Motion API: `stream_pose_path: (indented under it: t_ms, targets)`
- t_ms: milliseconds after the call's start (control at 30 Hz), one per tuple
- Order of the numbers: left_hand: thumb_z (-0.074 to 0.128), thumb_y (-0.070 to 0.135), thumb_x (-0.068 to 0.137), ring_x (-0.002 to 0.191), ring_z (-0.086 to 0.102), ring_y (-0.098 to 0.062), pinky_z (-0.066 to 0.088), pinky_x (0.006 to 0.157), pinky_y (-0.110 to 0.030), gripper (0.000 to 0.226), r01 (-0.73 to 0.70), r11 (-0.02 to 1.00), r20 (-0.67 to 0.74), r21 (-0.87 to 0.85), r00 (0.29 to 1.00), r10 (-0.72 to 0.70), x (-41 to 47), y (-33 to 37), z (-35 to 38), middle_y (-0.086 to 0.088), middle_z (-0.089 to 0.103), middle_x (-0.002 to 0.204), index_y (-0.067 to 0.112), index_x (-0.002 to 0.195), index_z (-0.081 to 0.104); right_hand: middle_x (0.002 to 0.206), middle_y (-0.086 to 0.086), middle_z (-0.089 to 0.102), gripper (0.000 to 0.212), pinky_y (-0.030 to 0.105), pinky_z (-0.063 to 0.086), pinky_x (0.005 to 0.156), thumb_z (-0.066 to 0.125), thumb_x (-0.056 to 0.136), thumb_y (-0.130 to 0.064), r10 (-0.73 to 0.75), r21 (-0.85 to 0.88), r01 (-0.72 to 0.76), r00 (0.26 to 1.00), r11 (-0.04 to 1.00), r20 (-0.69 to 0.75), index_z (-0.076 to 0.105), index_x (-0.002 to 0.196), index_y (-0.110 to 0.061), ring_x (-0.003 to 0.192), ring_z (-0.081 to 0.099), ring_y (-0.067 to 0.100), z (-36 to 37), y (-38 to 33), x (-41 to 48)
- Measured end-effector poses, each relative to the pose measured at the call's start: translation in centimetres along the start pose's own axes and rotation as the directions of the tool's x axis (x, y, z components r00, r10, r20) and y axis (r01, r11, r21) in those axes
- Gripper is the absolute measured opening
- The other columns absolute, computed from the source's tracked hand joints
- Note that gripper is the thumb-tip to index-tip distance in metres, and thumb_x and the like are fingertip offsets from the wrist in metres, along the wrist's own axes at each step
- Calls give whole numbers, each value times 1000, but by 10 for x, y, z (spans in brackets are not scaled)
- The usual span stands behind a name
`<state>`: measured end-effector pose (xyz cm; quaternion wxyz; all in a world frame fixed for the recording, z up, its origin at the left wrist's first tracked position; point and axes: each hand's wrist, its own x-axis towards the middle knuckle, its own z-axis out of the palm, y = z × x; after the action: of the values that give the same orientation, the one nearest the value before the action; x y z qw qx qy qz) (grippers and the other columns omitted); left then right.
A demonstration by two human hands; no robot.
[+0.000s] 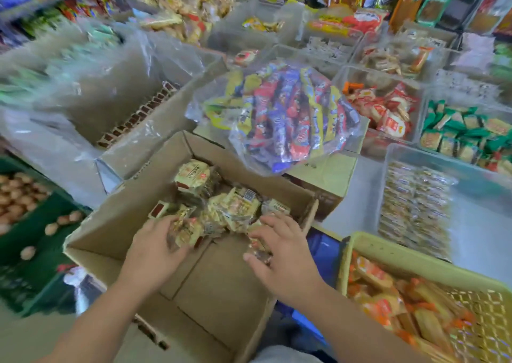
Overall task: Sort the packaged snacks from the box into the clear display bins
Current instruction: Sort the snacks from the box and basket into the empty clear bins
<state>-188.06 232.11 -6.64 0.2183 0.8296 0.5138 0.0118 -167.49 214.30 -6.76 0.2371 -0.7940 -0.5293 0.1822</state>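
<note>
An open cardboard box (110,232) sits low in the middle of the view. A heap of small yellow-wrapped snack packs (235,207) lies at its far end. My left hand (155,249) is inside the box, fingers closed around some of the packs at the left of the heap. My right hand (279,254) is also in the box and grips more packs at the right of the heap. Clear display bins (399,152) stand to the right and behind, most holding wrapped snacks.
A clear bag of colourful bars (288,118) rests on a closed carton behind the box. A yellow basket (388,249) of orange snacks is at lower right. A plastic-lined carton (133,152) is at left, and a green crate (38,224) with eggs beyond it.
</note>
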Motion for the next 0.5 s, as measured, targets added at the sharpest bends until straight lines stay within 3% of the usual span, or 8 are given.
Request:
stream_pose_path:
  t_ms: [133,333,433,500]
  targets:
    - [76,69,73,132,45,-39,42,108,-46,94,42,972,108,233,992,-68,44,-29,-9,-15,40,150,24,149,44,146,-15,51,66,45,23,119,26,85,-73,130,-346,-100,989,933,64,65,125,-39,146,30,18,28,-18,5]
    - [65,93,57,151,20,-45,27,121,-55,123,-43,905,319,423,942,-105,91,-23,16,-18,-4,170,32,158,27,131,-15,62,62,44,31,113,33,85,-73,231,-485,-185,972,855,37,69,119,-36,136,44,19,33,-23,7]
    - [60,100,47,150,20,-45,26,120,-56,135,-23,886,311,463,940,-138,98,-22,29,-21,-3,169,32,158,27,123,-17,64,62,41,33,110,31,84,-73,249,-507,-199,968,839,32,69,116,-37,127,48,17,33,-24,6]
    - [57,103,40,145,25,-43,30,115,-55,137,-14,884,267,467,956,-125,99,-23,39,-20,9,166,33,154,33,116,-17,66,59,40,35,107,33,83,-73,256,-521,-207,966,828,23,70,112,-36,121,51,17,33,-24,8]
